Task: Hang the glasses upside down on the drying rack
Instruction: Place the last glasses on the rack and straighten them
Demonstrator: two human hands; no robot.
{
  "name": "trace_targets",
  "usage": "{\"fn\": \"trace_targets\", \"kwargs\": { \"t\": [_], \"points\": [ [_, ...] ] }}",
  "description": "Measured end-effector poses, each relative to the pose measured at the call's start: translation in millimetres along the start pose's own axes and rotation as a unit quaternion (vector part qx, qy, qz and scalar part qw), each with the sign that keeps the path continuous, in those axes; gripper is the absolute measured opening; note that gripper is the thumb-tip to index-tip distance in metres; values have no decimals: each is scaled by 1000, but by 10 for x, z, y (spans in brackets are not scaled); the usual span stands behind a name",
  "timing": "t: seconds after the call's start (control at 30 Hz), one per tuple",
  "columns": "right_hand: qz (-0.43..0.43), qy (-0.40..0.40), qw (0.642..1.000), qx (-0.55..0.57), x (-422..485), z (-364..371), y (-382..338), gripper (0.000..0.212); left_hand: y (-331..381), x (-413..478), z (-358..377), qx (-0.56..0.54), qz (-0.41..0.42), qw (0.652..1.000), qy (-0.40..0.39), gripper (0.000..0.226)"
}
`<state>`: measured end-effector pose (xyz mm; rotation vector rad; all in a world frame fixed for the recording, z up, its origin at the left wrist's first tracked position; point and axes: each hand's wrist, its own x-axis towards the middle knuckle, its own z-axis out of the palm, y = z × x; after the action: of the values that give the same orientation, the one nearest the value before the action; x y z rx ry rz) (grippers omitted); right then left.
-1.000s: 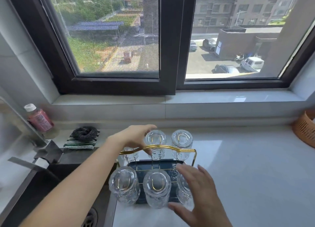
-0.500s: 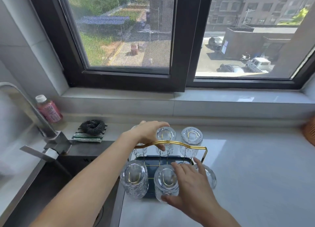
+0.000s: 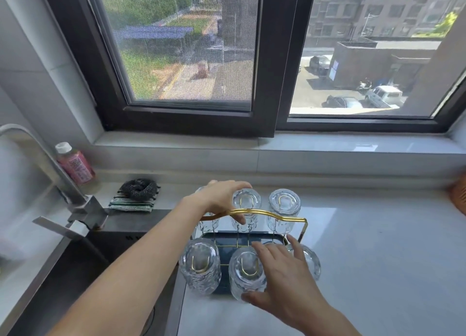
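A gold wire drying rack [image 3: 264, 212] with a dark blue tray [image 3: 227, 237] stands on the counter beside the sink. Several clear textured glasses hang upside down on it. The back-middle glass [image 3: 246, 202] and back-right glass [image 3: 284, 206] are in plain sight, as are the front-left glass [image 3: 200, 264] and front-middle glass [image 3: 245, 272]. My left hand [image 3: 219, 197] is cupped over the back-left glass [image 3: 208, 226], with its thumb across the back-middle glass. My right hand [image 3: 282, 282] lies with spread fingers between the front-middle glass and the front-right glass [image 3: 311, 261], partly hiding the latter.
A dark sink [image 3: 83, 272] with a steel faucet [image 3: 50, 174] lies left of the rack. A pink bottle [image 3: 75, 163] and a black scourer on a striped cloth [image 3: 137, 193] sit behind the sink. A woven basket [image 3: 459, 197] is at the right edge. The window sill [image 3: 277, 146] runs behind.
My right hand slid left off the front-right glass toward the front-middle one, uncovering the front-right glass. My left hand stayed on the back-left glass.
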<state>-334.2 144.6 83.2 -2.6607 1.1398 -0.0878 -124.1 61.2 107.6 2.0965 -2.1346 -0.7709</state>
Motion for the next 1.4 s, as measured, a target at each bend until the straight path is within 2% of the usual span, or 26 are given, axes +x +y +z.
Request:
{"fn": "trace_targets", "kwargs": {
  "t": [0.3, 0.47, 0.73, 0.97, 1.07, 1.13, 1.23, 1.33, 1.4],
  "points": [
    [5, -7, 1000, -3, 16, 34, 1, 86, 41, -25, -17, 1, 17, 1000, 12, 89],
    [4, -6, 1000, -7, 26, 65, 11, 88, 105, -80, -19, -18, -22, 1000, 8, 91],
    [7, -14, 1000, -7, 32, 57, 12, 89, 194, -95, -39, -17, -23, 1000, 4, 87],
    [13, -23, 1000, -3, 34, 28, -5, 91, 106, -63, -48, -25, -2, 1000, -1, 99],
    [8, -39, 999, -10, 15, -27, -10, 102, -93, -145, -205, -97, 2, 994, 52, 97],
    [-11, 15, 998, -52, -14, -75, -28, 111, -343, -294, -289, -164, -8, 984, 74, 92],
    [-25, 64, 996, -55, -6, -183, -206, 100, -694, -529, -202, -201, -46, 977, 48, 92],
    [-58, 27, 998, -8, 86, -201, -433, 98, -823, -600, 7, -259, -69, 963, 38, 92],
    [-68, 1, 997, 24, 167, -140, -528, 100, -808, -586, 65, -307, -56, 949, 45, 95]
  ]
}}
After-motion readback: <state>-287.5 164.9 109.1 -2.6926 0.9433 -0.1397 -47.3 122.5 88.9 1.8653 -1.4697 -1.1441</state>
